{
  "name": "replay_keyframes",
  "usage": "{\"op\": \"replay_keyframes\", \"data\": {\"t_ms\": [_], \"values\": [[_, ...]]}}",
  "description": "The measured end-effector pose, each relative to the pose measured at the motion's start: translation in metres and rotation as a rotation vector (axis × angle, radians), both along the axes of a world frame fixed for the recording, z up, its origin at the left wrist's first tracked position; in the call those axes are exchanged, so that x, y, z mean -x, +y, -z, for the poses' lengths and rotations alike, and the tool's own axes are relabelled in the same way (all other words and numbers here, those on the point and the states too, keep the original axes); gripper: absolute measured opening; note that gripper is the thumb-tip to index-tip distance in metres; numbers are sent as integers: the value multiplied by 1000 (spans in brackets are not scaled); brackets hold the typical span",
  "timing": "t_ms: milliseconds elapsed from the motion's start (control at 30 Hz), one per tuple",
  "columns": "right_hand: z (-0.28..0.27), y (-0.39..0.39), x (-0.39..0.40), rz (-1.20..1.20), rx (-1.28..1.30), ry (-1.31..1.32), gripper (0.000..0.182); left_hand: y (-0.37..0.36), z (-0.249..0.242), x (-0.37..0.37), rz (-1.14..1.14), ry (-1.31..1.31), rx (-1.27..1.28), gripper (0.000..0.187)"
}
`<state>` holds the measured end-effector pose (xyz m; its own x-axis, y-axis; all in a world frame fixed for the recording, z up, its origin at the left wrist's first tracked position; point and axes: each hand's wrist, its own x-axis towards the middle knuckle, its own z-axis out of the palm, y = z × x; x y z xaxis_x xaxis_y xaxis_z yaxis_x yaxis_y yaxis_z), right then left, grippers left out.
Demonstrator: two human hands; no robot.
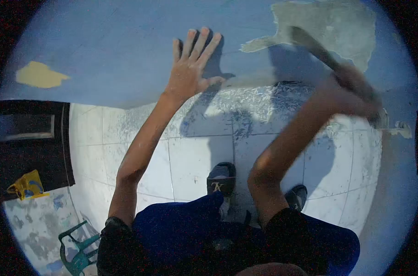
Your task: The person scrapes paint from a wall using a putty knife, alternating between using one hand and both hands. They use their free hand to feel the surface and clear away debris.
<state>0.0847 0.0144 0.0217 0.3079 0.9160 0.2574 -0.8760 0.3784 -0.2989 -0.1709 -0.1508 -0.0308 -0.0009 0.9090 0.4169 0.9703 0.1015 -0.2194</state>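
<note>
My left hand (189,73) lies flat against the blue wall (121,50) with its fingers spread, and it holds nothing. Wrapped round a long, dark, blade-like tool (314,46) is my right hand (351,89), smeared by motion. The tool's far end is over a bare grey patch (330,27) where the blue paint is gone. Its exact kind is too blurred to make out.
Paint flakes (245,103) litter the white tiled floor (149,161) along the wall's foot. A yellow patch (41,74) marks the wall at left. Below it are a dark doorway (29,156), a yellow bag (28,185) and a green plastic chair (78,248).
</note>
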Motion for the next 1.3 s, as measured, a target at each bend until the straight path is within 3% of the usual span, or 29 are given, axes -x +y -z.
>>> {"op": "replay_keyframes", "data": {"t_ms": [33, 100, 133, 200, 267, 333, 400, 433, 467, 533, 600, 767, 867, 967, 1033, 1100, 1133, 1200, 1300], "values": [[7, 6, 16, -91, -89, 60, 48, -3, 2, 3, 14, 13, -9, 105], [-2, 8, 23, 120, -98, -140, 44, 8, 4, 1, 38, 17, -43, 105], [-15, 0, 19, 412, 2, -392, 40, 9, 3, 0, 35, 8, -51, 105], [2, 1, 6, 518, -31, -535, 24, -2, 5, 0, 8, 4, -36, 105], [14, 6, 10, 715, -33, -729, 18, -2, 0, -4, 9, 16, -19, 105], [13, 16, 2, 695, 11, -608, 22, -3, 3, -4, -9, 0, -14, 105], [-3, 11, 6, 298, 26, -104, 35, 10, 1, -5, 19, -5, -30, 106], [-9, 7, 7, 217, 46, 3, 37, 9, 0, -5, 27, -8, -33, 107], [-19, 1, -1, 321, 39, -126, 38, 1, 1, -6, 18, -20, -25, 107], [-35, -8, -6, 730, 52, -685, 42, -6, -2, -4, -11, 8, -2, 108], [-31, 6, -13, 677, 61, -553, 38, 1, -2, -8, 0, 6, -12, 109], [-14, 4, -5, 158, -18, 98, 31, 1, 0, -9, 24, 12, -52, 110], [-1, 5, 5, 446, -110, -158, 17, -1, -2, -9, -3, 22, -11, 110], [5, 21, 22, 908, 59, -554, 25, 3, 0, -12, -1, 2, -43, 110], [-8, 7, 9, 20, -29, 137, 31, 7, -2, -11, 30, -43, -86, 104], [-6, 12, -31, 10, -287, 30, 32, -1, -1, -11, 22, -70, -80, 102], [-4, 14, -37, 101, -254, -29, 32, -3, -1, -12, 15, -71, -64, 102], [7, 14, 0, 282, 36, -112, 32, 0, -3, -12, -1, -42, -48, 104], [40, 6, 74, 51, 234, -134, 33, 4, 1, -14, -11, -10, -20, 109]]}}
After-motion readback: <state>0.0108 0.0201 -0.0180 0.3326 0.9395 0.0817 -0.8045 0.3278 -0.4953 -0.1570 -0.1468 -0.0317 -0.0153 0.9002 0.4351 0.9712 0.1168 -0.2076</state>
